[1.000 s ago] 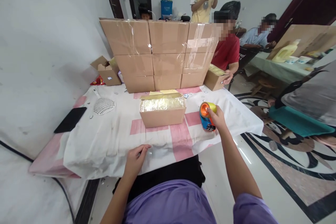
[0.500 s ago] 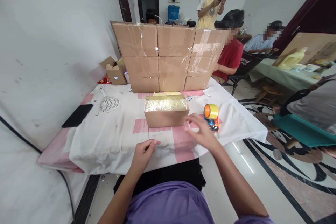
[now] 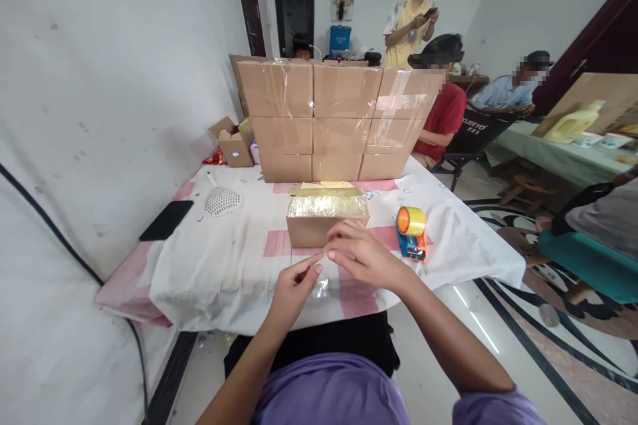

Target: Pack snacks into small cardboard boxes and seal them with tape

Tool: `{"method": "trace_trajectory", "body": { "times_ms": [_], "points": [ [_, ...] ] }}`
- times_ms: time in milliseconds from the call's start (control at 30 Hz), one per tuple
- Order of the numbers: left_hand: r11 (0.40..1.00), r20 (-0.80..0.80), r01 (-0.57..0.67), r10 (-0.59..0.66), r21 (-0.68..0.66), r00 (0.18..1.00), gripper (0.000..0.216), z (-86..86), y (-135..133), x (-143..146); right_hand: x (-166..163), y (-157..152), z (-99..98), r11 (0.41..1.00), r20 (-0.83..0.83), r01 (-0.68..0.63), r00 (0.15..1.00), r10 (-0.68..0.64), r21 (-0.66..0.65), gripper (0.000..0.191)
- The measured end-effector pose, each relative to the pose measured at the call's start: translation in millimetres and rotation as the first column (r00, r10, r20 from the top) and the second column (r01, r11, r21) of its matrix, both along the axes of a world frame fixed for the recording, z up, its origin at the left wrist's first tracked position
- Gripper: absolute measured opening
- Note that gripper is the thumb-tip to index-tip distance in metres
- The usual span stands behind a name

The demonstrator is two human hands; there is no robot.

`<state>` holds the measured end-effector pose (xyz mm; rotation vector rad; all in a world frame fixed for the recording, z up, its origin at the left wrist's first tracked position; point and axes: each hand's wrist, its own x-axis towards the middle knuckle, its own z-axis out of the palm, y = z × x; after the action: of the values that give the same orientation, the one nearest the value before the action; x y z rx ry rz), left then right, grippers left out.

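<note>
On the table in front of me stands a small brown cardboard box (image 3: 312, 229), its top faced with shiny yellowish tape. My left hand (image 3: 298, 280) is closed in a pinch, just in front of the box. Its fingertips meet those of my right hand (image 3: 363, 255), which also pinches and covers part of the box's lower right front. A strip of clear tape (image 3: 323, 288), seen mainly as a glint, hangs below the fingertips. To the right lies an orange and blue tape dispenser (image 3: 413, 249) with a yellow tape roll (image 3: 417, 222).
Stacked cardboard boxes (image 3: 339, 136) form a wall behind the small box. On the left are a white perforated scoop (image 3: 222, 201), a black phone-like slab (image 3: 167, 220) and an open carton (image 3: 236, 148). A person in red (image 3: 446, 119) sits beyond the table's right side.
My right hand has moved left from beside the box and closed its fingers at my left fingertips. The view has shifted slightly. The box and dispenser remain in place.
</note>
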<state>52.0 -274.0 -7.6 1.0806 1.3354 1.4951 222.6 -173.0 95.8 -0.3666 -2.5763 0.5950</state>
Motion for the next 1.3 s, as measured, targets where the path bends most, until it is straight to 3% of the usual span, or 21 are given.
{"method": "trace_trajectory", "body": {
  "times_ms": [133,200,267,333,400,467,600,800,1000,1167,1300],
  "points": [
    [1.000,0.012,-0.018,0.018,0.018,1.000,0.056,7.9,-2,-8,-11,9,-6.0,0.934,-0.077,-0.065,0.996,0.040,-0.352,0.049],
    [1.000,0.017,-0.013,0.012,0.019,1.000,0.055,9.9,-6,-10,-11,13,-10.9,0.918,-0.086,-0.003,0.996,-0.034,-0.395,0.043],
    [1.000,0.039,-0.008,0.007,0.007,0.999,0.057,10.9,-9,-12,-10,13,-12.4,0.933,-0.084,0.072,0.991,-0.107,-0.352,0.065],
    [1.000,0.066,-0.003,0.004,-0.009,0.998,0.060,11.5,-13,-13,-11,10,-9.3,0.955,-0.066,0.065,0.994,-0.088,-0.288,0.084],
    [1.000,0.083,0.001,0.000,-0.018,0.997,0.061,12.0,-15,-14,-17,3,-3.8,0.975,-0.021,0.013,1.000,-0.019,-0.222,0.077],
    [1.000,0.093,-0.004,0.005,-0.011,0.996,0.061,12.1,-17,-15,-26,-5,0.6,0.990,-0.018,-0.009,1.000,0.006,-0.143,0.055],
    [0.999,0.133,-0.033,0.029,0.026,0.991,0.062,9.7,-18,-16,-40,-14,1.4,0.998,-0.134,0.010,0.991,-0.018,-0.060,0.021],
    [0.998,0.119,-0.053,0.048,0.042,0.992,0.063,6.9,-22,-19,-44,-11,-5.7,0.989,-0.190,0.073,0.977,-0.096,-0.127,0.035],
    [1.000,0.095,-0.010,0.007,0.027,0.995,0.067,12.6,-22,-16,-47,-9,-13.7,0.995,-0.258,0.049,0.964,-0.070,-0.089,0.029],
    [1.000,0.010,-0.009,0.008,0.028,1.000,0.082,33.7,-1,-27,-47,8,9.2,0.991,-0.224,0.136,0.966,-0.127,0.021,0.032],
    [0.990,-0.037,-0.114,0.117,0.086,0.992,0.076,53.2,35,-45,-67,50,33.6,0.978,-0.140,0.179,0.977,-0.163,0.108,0.038]
  ]
}}
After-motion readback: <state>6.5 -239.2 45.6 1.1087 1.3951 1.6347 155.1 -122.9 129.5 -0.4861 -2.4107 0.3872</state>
